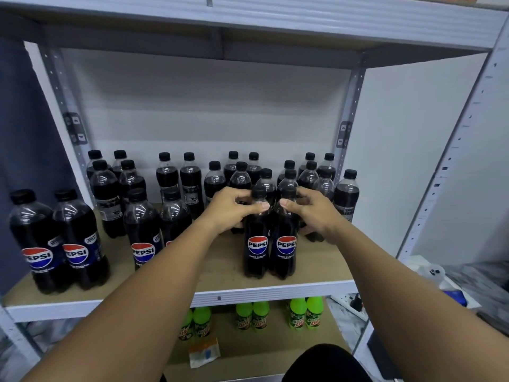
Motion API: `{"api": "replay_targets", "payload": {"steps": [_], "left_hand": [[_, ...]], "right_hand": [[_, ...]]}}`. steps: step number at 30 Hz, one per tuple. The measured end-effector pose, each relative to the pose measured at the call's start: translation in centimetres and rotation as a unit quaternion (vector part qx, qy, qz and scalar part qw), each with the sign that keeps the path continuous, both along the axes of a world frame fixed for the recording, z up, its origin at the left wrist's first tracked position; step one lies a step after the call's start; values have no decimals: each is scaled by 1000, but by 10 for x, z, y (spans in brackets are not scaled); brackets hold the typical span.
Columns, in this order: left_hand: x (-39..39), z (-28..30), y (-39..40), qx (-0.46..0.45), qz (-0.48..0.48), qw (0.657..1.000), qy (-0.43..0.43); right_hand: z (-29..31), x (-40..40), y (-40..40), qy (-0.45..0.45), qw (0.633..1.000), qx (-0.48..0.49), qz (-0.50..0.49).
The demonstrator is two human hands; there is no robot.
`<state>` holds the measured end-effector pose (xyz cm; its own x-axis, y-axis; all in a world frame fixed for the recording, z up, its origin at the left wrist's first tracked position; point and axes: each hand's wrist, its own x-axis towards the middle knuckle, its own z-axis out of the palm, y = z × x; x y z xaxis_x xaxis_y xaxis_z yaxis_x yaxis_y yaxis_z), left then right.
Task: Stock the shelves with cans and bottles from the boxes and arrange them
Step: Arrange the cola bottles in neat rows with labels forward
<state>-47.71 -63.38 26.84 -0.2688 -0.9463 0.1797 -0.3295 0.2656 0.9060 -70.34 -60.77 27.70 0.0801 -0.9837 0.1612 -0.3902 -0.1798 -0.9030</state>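
My left hand (231,209) pinches the neck of one upright Pepsi bottle (257,238) and my right hand (311,212) its twin (286,238), touching side by side, with the crowded back rows (275,175) close at twelve o'clock on the shelf (275,292).

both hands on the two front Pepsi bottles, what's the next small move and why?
Probably let go of both bottles. The left hand grips the neck of the left bottle and the right hand the right bottle; both already stand upright on the shelf, side by side, labels facing out, in line with the rows behind.
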Motion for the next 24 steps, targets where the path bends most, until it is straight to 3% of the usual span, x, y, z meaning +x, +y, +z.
{"api": "replay_targets", "payload": {"steps": [24], "left_hand": [[0, 6, 2, -38, 2, 999, -33]], "right_hand": [[-3, 0, 1, 8, 1000, -27, -5]]}}
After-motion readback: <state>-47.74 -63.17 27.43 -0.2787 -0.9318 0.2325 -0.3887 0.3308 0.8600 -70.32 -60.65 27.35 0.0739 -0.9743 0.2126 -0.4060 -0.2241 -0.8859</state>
